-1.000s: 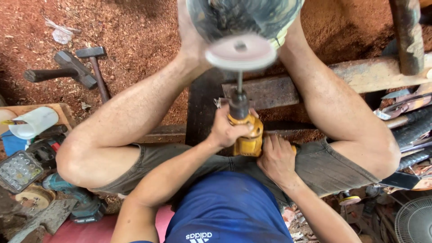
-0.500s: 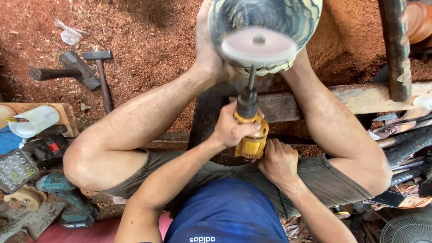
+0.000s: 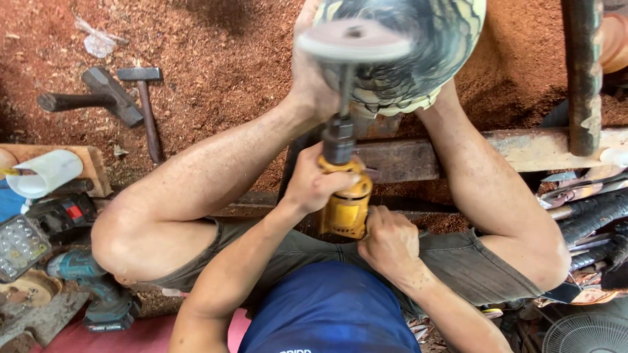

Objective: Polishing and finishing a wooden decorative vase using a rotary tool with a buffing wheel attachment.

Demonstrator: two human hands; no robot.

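Observation:
I sit with both knees raised, and both hands hold a yellow power tool between them. My left hand wraps its front collar, just behind the dark chuck. My right hand grips the rear handle, low against my shorts. A steel shaft runs up from the chuck to a blurred, spinning pinkish disc. The disc sits at the upper left of a dark bowl-shaped piece with a green-yellow patterned rim. My feet press against the bowl's sides and hold it.
Two hammers lie on the reddish sawdust at the upper left. A white jug, a lamp panel and a teal drill are at the left. A wooden beam crosses under my legs, with a post and a fan at the right.
The tool has swung left and tilted, carrying the spinning disc from the bowl's middle to its upper left. Both hands kept their grip.

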